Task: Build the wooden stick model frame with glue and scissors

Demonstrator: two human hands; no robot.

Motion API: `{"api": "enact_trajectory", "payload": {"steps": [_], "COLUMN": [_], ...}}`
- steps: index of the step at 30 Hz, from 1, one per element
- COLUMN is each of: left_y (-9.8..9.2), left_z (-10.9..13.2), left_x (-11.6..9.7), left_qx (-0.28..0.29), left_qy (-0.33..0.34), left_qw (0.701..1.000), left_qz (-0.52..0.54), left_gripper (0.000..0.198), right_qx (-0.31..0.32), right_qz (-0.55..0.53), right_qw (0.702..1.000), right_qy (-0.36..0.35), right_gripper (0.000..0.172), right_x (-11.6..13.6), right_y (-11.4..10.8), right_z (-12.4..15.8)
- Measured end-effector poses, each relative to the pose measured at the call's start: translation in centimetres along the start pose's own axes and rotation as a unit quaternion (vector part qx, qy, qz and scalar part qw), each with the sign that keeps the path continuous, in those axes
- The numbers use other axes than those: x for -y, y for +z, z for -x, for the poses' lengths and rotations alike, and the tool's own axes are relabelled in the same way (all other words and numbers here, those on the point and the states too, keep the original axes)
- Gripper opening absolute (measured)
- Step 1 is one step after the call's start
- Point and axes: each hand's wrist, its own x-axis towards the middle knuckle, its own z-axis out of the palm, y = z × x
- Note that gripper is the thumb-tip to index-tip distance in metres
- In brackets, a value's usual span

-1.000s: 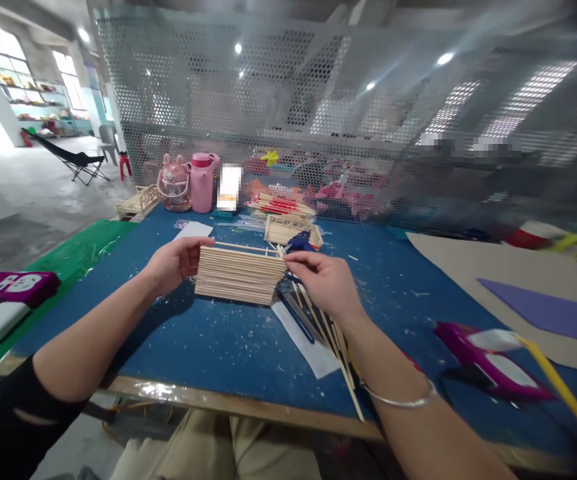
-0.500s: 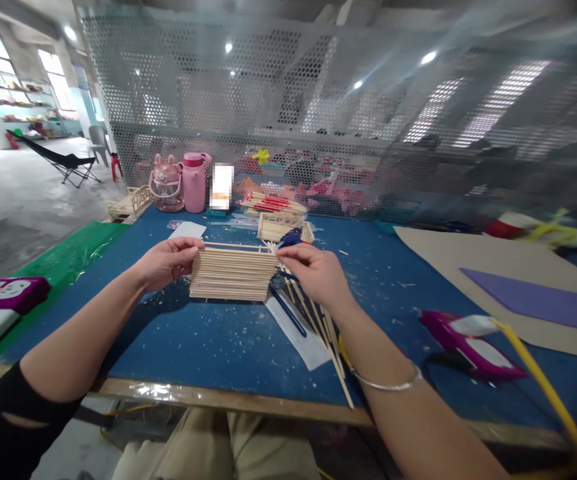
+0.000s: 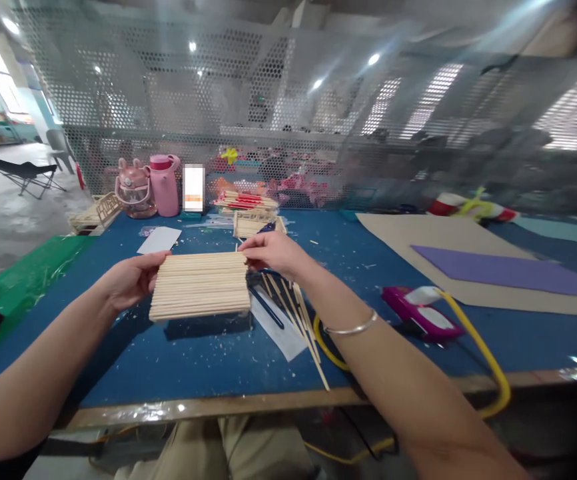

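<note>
A flat panel of thin wooden sticks (image 3: 201, 287), laid side by side, is held slightly above the blue table, its near edge tilted down. My left hand (image 3: 131, 280) is closed on its left edge, thumb on top near the far corner. At the far right corner, my right hand (image 3: 276, 257) pinches the panel's edge between thumb and fingers. Just right of the panel, a dark blue pen-like tool (image 3: 267, 307) lies on a white paper strip (image 3: 288, 340). Loose wooden sticks (image 3: 298, 313) lie beside it, partly under my right forearm.
A pink bottle (image 3: 163, 190), a rabbit-eared bottle (image 3: 136, 193) and red-marked sticks (image 3: 246, 200) stand or lie at the back. A small wooden frame (image 3: 248, 225) sits before them. Rightward are a purple power strip (image 3: 421, 317) with a yellow cable (image 3: 483, 353) and a purple sheet (image 3: 508, 270).
The panel has tilted to show more of its top face and come nearer me. The separate stick above its far edge now lies against the panel. The view has turned right.
</note>
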Motion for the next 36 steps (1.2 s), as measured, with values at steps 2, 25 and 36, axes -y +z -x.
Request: {"api": "enact_trajectory", "payload": {"steps": [2, 25, 36], "left_y": [0.0, -1.3, 6.5], "left_z": [-0.6, -1.4, -0.6], "left_x": [0.6, 1.3, 1.8], "left_qx": [-0.026, -0.1, 0.044], "left_qy": [-0.031, 0.139, 0.437], "left_qw": [0.999, 0.868, 0.542], "left_qz": [-0.012, -0.466, -0.717], "left_gripper": [0.015, 0.036, 0.032], "right_qx": [0.011, -0.027, -0.108], "right_qz": [-0.006, 0.342, 0.414], "right_qw": [0.998, 0.928, 0.82], "right_qy": [0.054, -0.148, -0.38], "right_gripper": [0.015, 0.013, 0.02], "right_x": [-0.9, -3.1, -2.4], "right_y": [0.2, -0.3, 0.7], "right_z": [-0.7, -0.6, 0.8]}}
